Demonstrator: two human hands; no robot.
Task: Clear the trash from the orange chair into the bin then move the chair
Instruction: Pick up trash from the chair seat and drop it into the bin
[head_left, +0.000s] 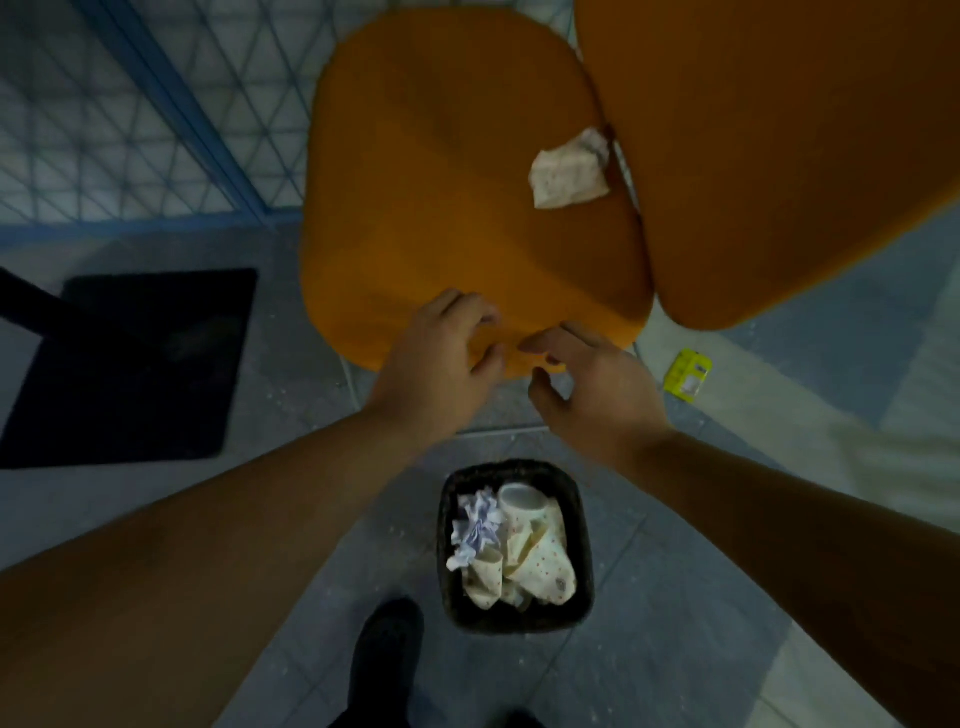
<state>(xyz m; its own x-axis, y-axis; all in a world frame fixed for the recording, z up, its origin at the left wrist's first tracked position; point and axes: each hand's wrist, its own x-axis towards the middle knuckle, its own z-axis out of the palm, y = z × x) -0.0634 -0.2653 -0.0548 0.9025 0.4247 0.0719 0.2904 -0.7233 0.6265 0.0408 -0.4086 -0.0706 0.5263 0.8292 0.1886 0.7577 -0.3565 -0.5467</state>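
Both hands (514, 364) over chair (441, 182) edge

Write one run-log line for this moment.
left hand: open | right hand: open | crumpled white paper: on orange chair seat | dark woven bin: holds trash

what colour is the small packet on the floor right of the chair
Yellow packet, seen in the head view.

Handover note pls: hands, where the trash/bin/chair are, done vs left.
Left hand and right hand: both empty, fingers loosely curled, at the front edge of the orange chair seat.
One crumpled paper lies at the back of the seat, by the backrest.
Bin on the floor in front of the chair, already holds paper trash.
Left: bin that paper, then move the chair.
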